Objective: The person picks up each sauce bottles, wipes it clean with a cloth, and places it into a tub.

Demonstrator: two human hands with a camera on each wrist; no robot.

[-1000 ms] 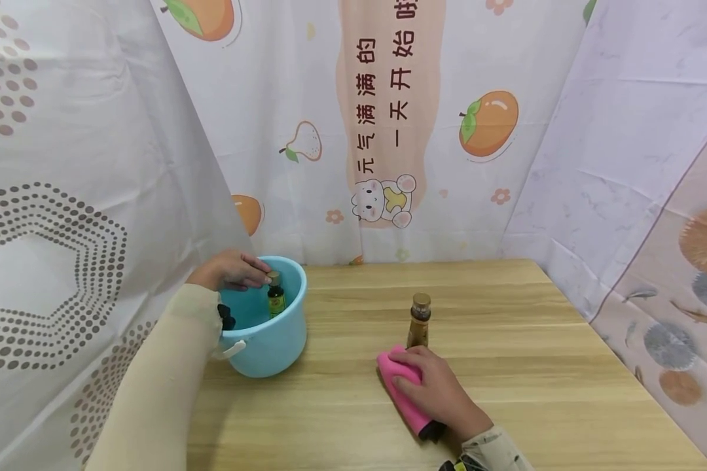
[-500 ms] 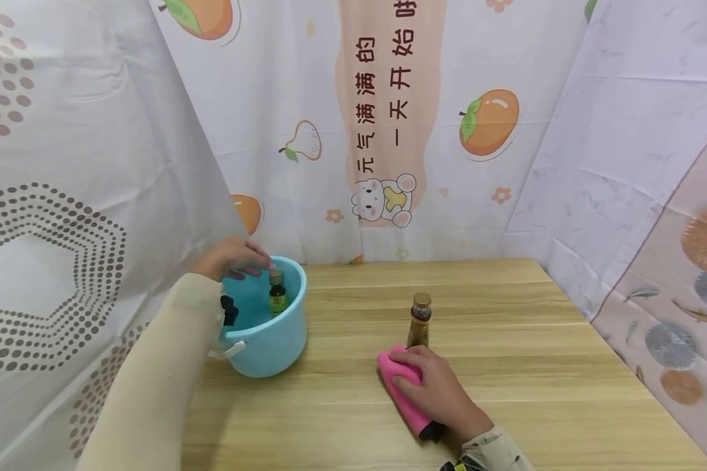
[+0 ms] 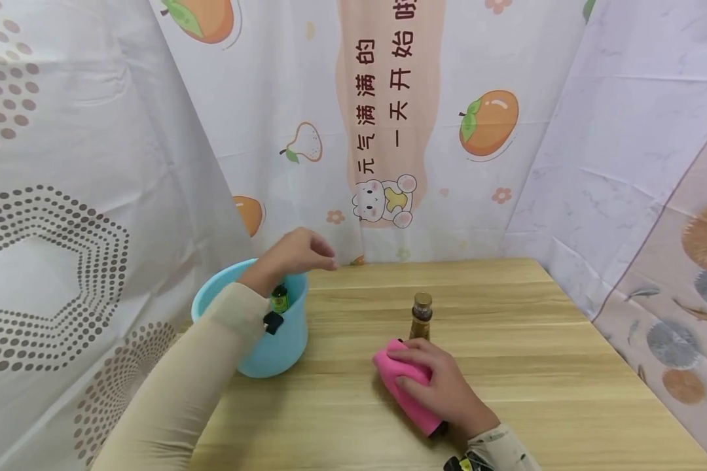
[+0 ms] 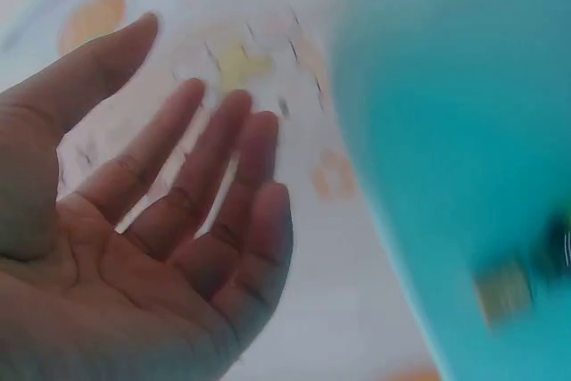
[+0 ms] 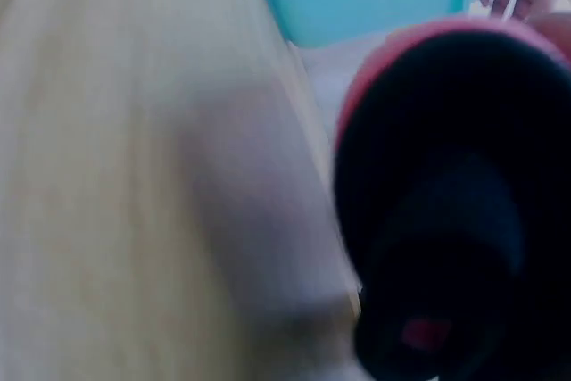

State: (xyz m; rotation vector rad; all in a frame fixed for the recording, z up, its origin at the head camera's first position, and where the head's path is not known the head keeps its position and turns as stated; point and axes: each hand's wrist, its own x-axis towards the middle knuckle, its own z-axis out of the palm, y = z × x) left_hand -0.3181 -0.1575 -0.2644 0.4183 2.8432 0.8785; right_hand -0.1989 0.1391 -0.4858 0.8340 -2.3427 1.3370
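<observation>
My left hand [image 3: 297, 254] is empty and passes over the right side of a light blue bucket [image 3: 279, 347], fingers relaxed. In the left wrist view its palm shows with the fingers spread. Inside the bucket stands a small dark bottle [image 3: 279, 301] with a yellow-green label; its gold-brown cap [image 4: 502, 292] shows in the left wrist view. My right hand [image 3: 442, 386] grips a pink roll of soft material [image 3: 411, 404] with a black inside, low over the table. Just behind that hand stands a brown bottle [image 3: 421, 322] with a gold cap, its lower part hidden.
The wood-grain table [image 3: 507, 314] stretches to the right of the bucket. Printed curtains [image 3: 306, 209] hang close along the table's back and both sides. The bucket stands near the left curtain [image 3: 153, 261].
My left hand has come away from the bottle in the bucket, moving right across the rim. My right hand has shifted slightly, turning the pink roll a little.
</observation>
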